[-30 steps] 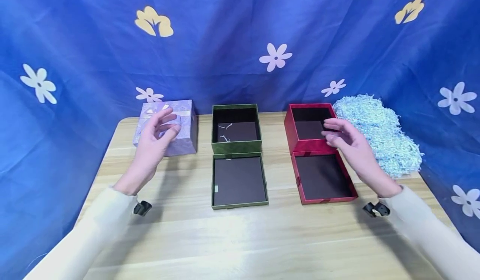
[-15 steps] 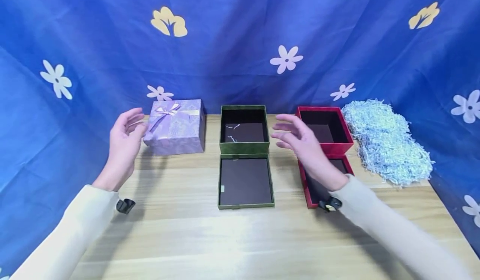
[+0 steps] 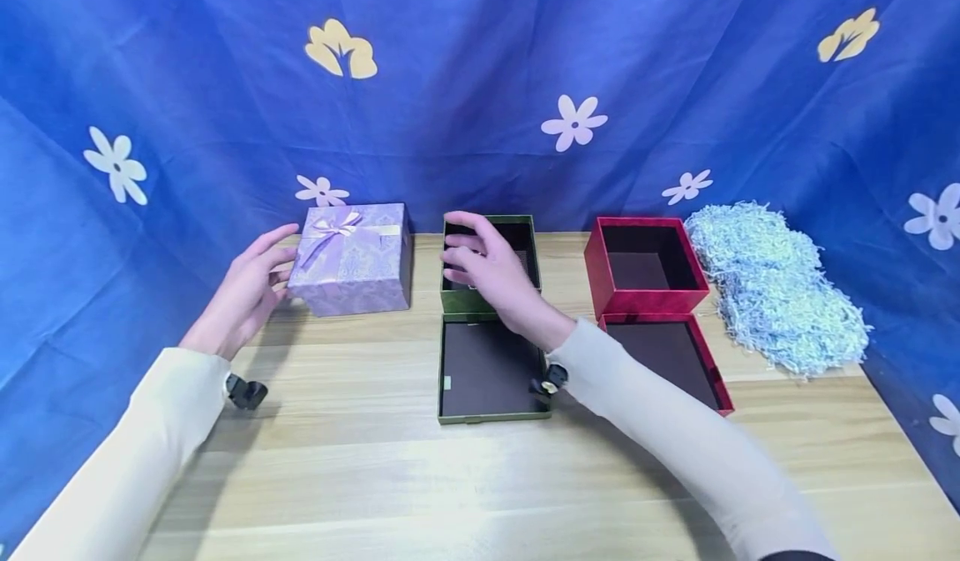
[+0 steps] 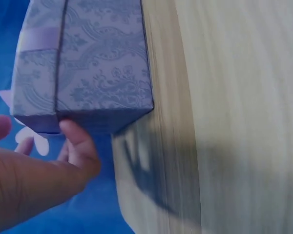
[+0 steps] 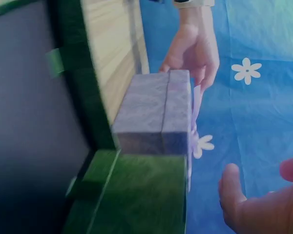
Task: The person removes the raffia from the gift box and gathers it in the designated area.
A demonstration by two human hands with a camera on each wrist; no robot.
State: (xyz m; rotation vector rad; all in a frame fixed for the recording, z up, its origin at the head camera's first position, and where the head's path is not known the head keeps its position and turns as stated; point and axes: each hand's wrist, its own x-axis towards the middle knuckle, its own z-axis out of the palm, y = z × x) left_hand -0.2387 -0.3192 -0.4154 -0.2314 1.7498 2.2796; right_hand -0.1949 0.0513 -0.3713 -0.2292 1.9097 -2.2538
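A lidded lavender gift box (image 3: 356, 286) with a ribbon bow stands at the back left of the table. My left hand (image 3: 243, 298) is at its left side, and the left wrist view has the thumb (image 4: 78, 139) at the box's lower lid edge; firm contact is hard to tell. Over the uncovered green box (image 3: 487, 301) hovers my right hand (image 3: 506, 282), fingers spread and loosely bent, holding nothing. It hides part of the box's dark inside. In front of that box lies its green lid (image 3: 487, 369), inside up, partly behind my right wrist.
To the right stands an uncovered red box (image 3: 652, 301), its red lid (image 3: 667, 361) lying inside up in front. A heap of pale blue shredded paper (image 3: 787, 294) sits at the far right. Blue flowered cloth (image 3: 465, 144) hangs behind the wooden table (image 3: 360, 478).
My right hand has swung left from over the red box to over the green box. My left hand went left off the lavender box's top, then came in against its left side.
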